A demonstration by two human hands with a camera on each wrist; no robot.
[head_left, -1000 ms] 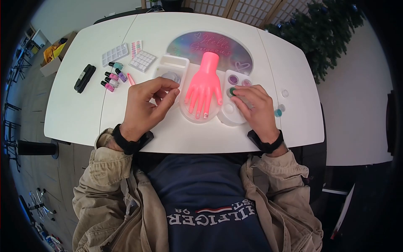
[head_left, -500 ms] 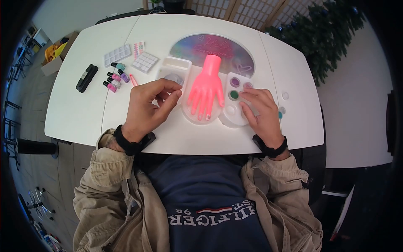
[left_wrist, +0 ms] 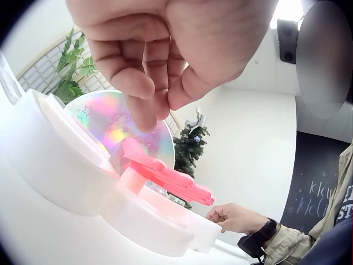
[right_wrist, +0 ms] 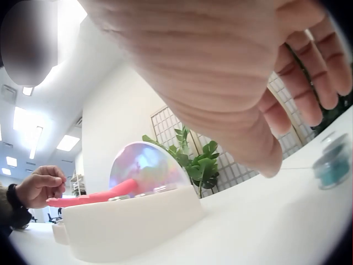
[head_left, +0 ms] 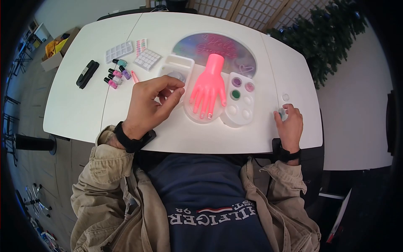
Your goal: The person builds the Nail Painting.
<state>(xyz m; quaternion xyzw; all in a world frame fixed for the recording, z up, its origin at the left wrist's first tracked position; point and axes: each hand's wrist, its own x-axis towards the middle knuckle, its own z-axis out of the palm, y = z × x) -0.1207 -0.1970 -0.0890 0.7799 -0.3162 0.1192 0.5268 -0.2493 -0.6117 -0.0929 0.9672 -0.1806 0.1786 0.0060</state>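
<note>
In the head view, my left hand (head_left: 153,103) hovers beside the pink model hand (head_left: 208,90), thumb tip against a curled finger; the left wrist view shows nothing held. My right hand (head_left: 290,128) is over the table's right side, fingers spread around a small teal jar (head_left: 281,113). A gap separates the fingers from the jar (right_wrist: 332,167) in the right wrist view. The model hand lies on a white stand, fingers toward me. Right of it, a tray with round wells (head_left: 246,113) holds a purple jar (head_left: 236,82), a pink jar (head_left: 249,87) and a green jar (head_left: 236,94).
Polish bottles (head_left: 115,73), white compartment trays (head_left: 147,59), a nail-tip sheet (head_left: 141,47) and a pink tool (head_left: 134,76) lie left. Farther left is a black case (head_left: 87,74). A half-round sign (head_left: 220,48) stands behind; a clear lid (head_left: 286,97) lies right.
My right hand has let go of the green jar in its well and moved right to the teal jar. My left hand keeps its pose beside the model hand.
</note>
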